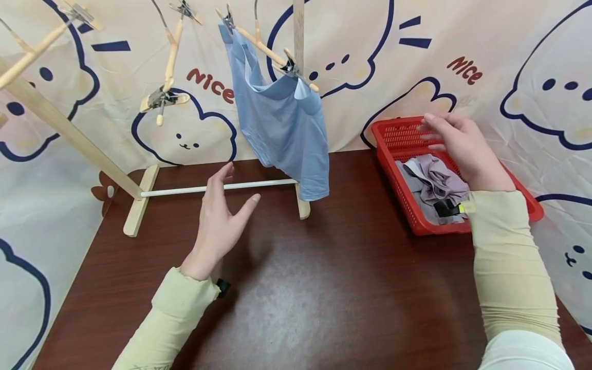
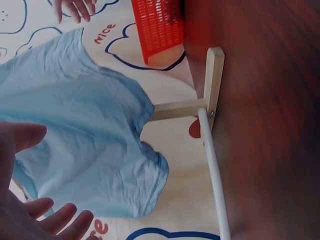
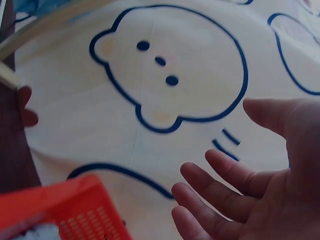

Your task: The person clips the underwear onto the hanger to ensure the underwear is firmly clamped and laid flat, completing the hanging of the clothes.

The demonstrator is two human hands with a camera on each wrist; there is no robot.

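Light blue shorts [image 1: 282,118] hang by the waistband from a wooden clip hanger [image 1: 259,45], held by two clips. My left hand [image 1: 219,218] is in the air in front of the rack, thumb spread from relaxed fingers, with nothing in it; in the left wrist view it is close to the shorts [image 2: 90,120]. Over the red basket [image 1: 402,205] at the right hovers my right hand [image 1: 464,146], fingers loosely extended and holding nothing. Inside the basket lie crumpled mauve and grey clothes [image 1: 435,177]. The right wrist view shows the empty palm beside the basket's corner.
A wooden rack with a post [image 1: 74,133], feet [image 1: 141,200] and a white lower bar [image 1: 185,190] stands on the dark brown table [image 1: 296,298]. Other clip hangers [image 1: 172,56] without clothes hang at the upper left. A cartoon-printed cloth [image 1: 347,123] covers the wall behind.
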